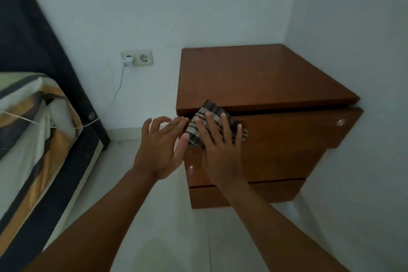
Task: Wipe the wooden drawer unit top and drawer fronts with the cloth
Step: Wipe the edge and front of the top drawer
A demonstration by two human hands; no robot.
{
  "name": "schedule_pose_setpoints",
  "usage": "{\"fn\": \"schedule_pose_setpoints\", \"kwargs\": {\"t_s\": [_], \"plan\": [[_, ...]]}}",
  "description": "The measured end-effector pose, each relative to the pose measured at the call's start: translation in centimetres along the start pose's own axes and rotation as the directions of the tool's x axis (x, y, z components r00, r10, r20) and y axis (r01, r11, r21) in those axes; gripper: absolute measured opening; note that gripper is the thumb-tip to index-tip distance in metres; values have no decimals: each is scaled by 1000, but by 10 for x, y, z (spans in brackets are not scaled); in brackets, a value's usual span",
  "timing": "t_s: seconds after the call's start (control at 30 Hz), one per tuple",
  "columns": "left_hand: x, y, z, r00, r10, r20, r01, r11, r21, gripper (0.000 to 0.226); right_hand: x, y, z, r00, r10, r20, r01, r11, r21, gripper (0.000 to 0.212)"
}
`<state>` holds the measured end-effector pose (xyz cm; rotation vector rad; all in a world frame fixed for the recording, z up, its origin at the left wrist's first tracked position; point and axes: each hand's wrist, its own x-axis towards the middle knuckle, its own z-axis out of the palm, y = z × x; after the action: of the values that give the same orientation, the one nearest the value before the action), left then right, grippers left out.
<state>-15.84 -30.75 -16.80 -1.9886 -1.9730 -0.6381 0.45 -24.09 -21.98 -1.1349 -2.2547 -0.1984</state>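
Pressing the cloth, corner up, on upper drawer front, right hand spread (left hand open).

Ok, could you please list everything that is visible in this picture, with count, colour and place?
brown wooden drawer unit: 1, brown, in the room corner, right
round metal knobs: 2, silver, on the unit's front
checked fabric cloth: 1, dark and beige, on the upper drawer front
double plastic wall socket: 1, white, on the wall left of the unit
plug with thin cable: 1, white, in the socket's left outlet
striped bedding: 1, yellow, grey and white, far left
dark bed frame: 1, navy, along the bedding
tiled floor: 1, white, below
left hand: 1, fingers spread, beside the cloth
right hand: 1, flat, pressing the cloth
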Motion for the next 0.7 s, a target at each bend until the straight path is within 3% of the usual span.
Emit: {"fn": "schedule_pose_setpoints", "kwargs": {"t_s": [0.17,0.4,0.7], "plan": [[-13,13,26,993,-50,-105,58,996,72,80,6,33,5,995,-72,-62,66,993,-103,67],[-13,21,30,988,-95,-121,113,983,148,91,-9,111,-27,995,20,-95,-36,985,-169,62],[-9,32,47,963,-184,-199,204,975,84,83,-27,248,-66,960,214,-183,-256,933,-254,63]]}}
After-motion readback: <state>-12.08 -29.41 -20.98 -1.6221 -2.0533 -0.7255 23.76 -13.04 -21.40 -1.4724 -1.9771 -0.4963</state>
